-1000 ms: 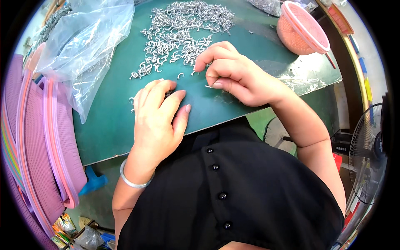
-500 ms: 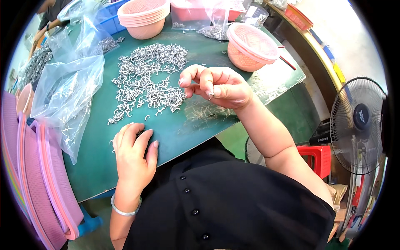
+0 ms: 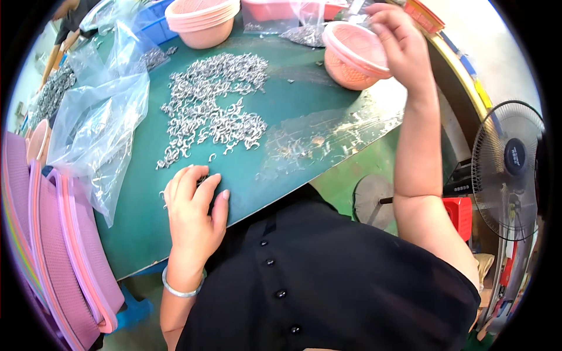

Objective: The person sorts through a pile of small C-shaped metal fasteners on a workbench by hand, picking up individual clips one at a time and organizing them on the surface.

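Observation:
A wide heap of small silver-grey curved metal pieces (image 3: pixel 219 99) lies on the green table (image 3: pixel 246 187). At the near side of the heap, my left hand (image 3: pixel 198 210) rests on the tabletop with its fingers curled over a few of these pieces. One piece pokes out at its left side, and a dark bit shows between the fingers. My right hand (image 3: pixel 407 55) is raised at the right rim of a pink plastic basket (image 3: pixel 351 64). Its fingers are bent and apart, and I see nothing in them.
Stacked pink baskets (image 3: pixel 205 29) and a clear bag of metal pieces (image 3: pixel 304 35) stand at the back. A clear plastic bag (image 3: pixel 105 117) lies left, beside purple padded panels (image 3: pixel 82 251). A fan (image 3: pixel 508 169) and red stool (image 3: pixel 459 216) are at right. A co-worker's arm (image 3: pixel 55 55) shows far left.
My right hand has moved right and away from me, from beside the heap to the pink basket. The small metal piece once pinched in it no longer shows. My left hand stays put.

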The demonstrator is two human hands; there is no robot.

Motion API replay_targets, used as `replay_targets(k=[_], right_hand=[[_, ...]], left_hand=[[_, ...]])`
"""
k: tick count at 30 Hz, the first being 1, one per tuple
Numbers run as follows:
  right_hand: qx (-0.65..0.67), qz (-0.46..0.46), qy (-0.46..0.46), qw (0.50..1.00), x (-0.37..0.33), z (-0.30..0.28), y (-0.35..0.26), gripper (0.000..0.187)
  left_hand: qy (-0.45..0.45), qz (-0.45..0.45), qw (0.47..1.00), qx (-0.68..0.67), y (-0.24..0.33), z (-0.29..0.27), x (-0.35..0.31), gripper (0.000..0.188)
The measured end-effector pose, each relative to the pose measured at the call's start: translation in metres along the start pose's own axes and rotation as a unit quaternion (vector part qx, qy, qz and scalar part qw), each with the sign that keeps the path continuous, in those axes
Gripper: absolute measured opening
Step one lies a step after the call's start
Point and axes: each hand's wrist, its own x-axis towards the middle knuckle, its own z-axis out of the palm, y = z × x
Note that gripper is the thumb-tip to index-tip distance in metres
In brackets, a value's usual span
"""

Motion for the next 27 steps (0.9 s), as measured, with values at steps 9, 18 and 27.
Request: replay_targets(k=[9,18,27], right_hand=[[-0.124,0.09,-0.023,0.988,-0.013,0.005,0.021,0.011],[0.152,-0.039,-0.267,0.951,-0.051,0.099,-0.118,0.015],[0.197,-0.081,-0.278,0.937,-0.06,0.12,-0.139,0.013]], left_hand=[[-0.003,0.003,1.0,-0.006,0.001,0.0,0.004,0.024],[-0.009,-0.01,1.0,-0.01,0.001,0.0,0.004,0.025],[-0.002,-0.007,1.0,-0.012,-0.002,0.003,0.002,0.026]])
